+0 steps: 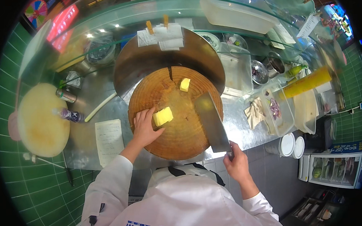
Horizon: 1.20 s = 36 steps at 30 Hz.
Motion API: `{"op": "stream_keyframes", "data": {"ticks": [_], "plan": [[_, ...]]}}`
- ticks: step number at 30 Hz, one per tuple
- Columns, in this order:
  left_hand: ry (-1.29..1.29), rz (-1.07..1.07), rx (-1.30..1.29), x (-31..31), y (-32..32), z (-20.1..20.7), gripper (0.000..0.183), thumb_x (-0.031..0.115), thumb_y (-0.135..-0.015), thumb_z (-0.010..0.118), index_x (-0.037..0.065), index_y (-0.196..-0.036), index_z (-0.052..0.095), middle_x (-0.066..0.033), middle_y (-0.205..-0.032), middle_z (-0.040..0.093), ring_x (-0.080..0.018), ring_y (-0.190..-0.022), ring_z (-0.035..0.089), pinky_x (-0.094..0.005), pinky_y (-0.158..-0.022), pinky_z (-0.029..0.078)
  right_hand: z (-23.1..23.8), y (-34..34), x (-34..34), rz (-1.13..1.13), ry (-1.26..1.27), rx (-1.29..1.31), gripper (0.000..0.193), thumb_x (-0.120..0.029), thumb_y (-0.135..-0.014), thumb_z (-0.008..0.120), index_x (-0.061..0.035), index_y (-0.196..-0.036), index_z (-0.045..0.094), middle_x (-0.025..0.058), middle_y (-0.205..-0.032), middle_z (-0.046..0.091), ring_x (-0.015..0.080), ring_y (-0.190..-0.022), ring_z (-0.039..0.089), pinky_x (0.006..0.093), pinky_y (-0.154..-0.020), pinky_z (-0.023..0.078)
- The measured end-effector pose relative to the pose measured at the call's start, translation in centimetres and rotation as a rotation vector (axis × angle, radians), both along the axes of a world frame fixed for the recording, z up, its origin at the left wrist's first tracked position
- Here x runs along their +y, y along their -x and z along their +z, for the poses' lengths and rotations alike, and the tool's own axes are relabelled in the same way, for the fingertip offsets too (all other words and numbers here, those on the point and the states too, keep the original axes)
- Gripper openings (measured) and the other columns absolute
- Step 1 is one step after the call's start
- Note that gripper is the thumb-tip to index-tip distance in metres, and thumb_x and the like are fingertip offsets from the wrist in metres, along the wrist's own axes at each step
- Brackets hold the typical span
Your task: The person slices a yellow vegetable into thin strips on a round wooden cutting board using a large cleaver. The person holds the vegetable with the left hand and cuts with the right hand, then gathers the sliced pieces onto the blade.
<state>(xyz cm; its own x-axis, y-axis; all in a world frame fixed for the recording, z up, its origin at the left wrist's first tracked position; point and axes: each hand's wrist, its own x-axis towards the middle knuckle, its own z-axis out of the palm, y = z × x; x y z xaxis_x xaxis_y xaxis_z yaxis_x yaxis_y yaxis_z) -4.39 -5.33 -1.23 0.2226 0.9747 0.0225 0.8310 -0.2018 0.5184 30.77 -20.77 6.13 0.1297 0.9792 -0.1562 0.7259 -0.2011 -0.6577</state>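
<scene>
A round wooden chopping block (182, 143) stands in front of me, with a crack at its far edge. On its left half lies a pale yellow block of food (163, 116), whose exact kind I cannot make out. My left hand (145, 129) steadies it from the left, fingers at its far side and thumb at its near side. A smaller yellow piece (185, 85) sits apart, farther back on the wood. In my right hand (236, 163), fingers wrap the handle of a wide cleaver (211, 123). Its blade reaches over the right side of the chopping block.
A curved metal guard (125, 58) with clipped papers rises behind the chopping block. Left are a written sheet (108, 137), a long pale stick (101, 106), a purple bottle (71, 115) and a can (66, 95). Right are a cloth (254, 113) and a plastic tub (286, 124).
</scene>
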Motion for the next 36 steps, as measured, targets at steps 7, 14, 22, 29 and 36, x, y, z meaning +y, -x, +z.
{"op": "stream_keyframes", "data": {"ticks": [7,14,22,29,36], "plan": [[-0.147,-0.075,-0.079,0.6,0.3,-2.1,0.079,0.021,-0.079,0.087,0.005,-0.148,0.052,-0.0166,-0.139,0.058,-0.0373,-0.132,0.049,-0.0467,-0.112,0.042,0.6,4.1,2.5,0.219,-0.123,0.017,0.054,-0.001,-0.09,0.069,-0.0016,-0.142,0.052,0.024,-0.111,0.067,0.045,-0.092,0.069,0.0528,-0.078,0.056],[-0.095,-0.095,-0.093,1.0,0.1,-1.6,0.075,0.016,-0.08,0.085,0.005,-0.147,0.053,-0.0175,-0.132,0.063,-0.0382,-0.126,0.054,-0.0481,-0.11,0.044,-0.2,4.7,3.1,0.237,-0.1,-0.032,0.054,-0.002,-0.091,0.07,-0.0004,-0.142,0.052,0.026,-0.109,0.068,0.0467,-0.092,0.069,0.0538,-0.078,0.057],[-0.125,0.03,-0.178,0.7,-1.9,-3.1,0.079,0.013,-0.078,0.088,0.003,-0.147,0.052,-0.0192,-0.129,0.064,-0.0389,-0.125,0.055,-0.0478,-0.109,0.045,-0.5,4.5,3.2,0.213,-0.1,0.005,0.05,-0.002,-0.091,0.069,0.0003,-0.139,0.055,0.0257,-0.108,0.069,0.0455,-0.092,0.07,0.053,-0.078,0.057],[-0.108,-0.134,0.022,0.4,-1.8,-1.1,0.084,0.028,-0.087,0.083,0.003,-0.156,0.044,-0.0197,-0.157,0.047,-0.0375,-0.148,0.039,-0.0511,-0.121,0.033,2.1,4.5,3.5,0.294,0.039,-0.029,0.068,-0.004,-0.092,0.071,-0.0047,-0.154,0.044,0.0246,-0.103,0.071,0.046,-0.085,0.071,0.0525,-0.077,0.058],[-0.06,-0.239,0.194,-0.8,-1.2,-1.0,0.089,0.041,-0.097,0.069,0.001,-0.165,0.028,-0.0183,-0.172,0.027,-0.0358,-0.161,0.021,-0.0519,-0.13,0.016,-0.3,3.5,2.3,0.303,0.077,0.154,0.071,-0.009,-0.094,0.072,-0.0096,-0.158,0.041,0.0195,-0.086,0.074,0.0422,-0.082,0.072,0.0506,-0.075,0.058]]}}
